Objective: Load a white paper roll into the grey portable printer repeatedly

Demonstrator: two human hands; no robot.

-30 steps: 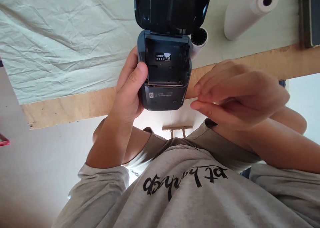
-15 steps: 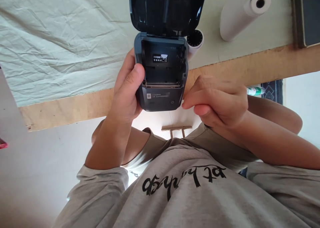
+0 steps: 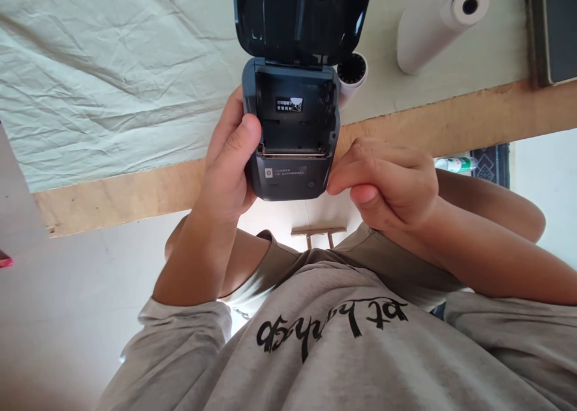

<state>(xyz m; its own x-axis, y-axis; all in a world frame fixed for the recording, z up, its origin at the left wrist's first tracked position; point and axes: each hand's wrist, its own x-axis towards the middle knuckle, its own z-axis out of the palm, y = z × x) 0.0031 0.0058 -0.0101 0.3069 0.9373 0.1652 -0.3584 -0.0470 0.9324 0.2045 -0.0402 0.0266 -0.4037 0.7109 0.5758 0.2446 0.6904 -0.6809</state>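
Note:
A small dark grey label printer (image 3: 288,176) is held above the table edge, its lid (image 3: 302,20) swung up and open. The paper bay is bare and shows a white sticker. My left hand (image 3: 225,170) grips the printer's left side, thumb on the front rim of the bay. My right hand (image 3: 392,185) is curled, its fingers together, the index fingertip touching the printer's lower right corner. Nothing shows inside that hand. A small white roll (image 3: 354,74) with a dark core lies just behind the printer's right side.
A pale green wrinkled cloth (image 3: 112,80) covers the table, whose bare wooden edge (image 3: 451,119) runs across. A large white paper roll (image 3: 433,26) lies at the back right beside a dark flat object (image 3: 554,26). A bottle (image 3: 453,163) lies on the floor.
My right hand has come in from the right, curled its fingers and touched the printer's lower right corner. The printer and my left hand barely shifted.

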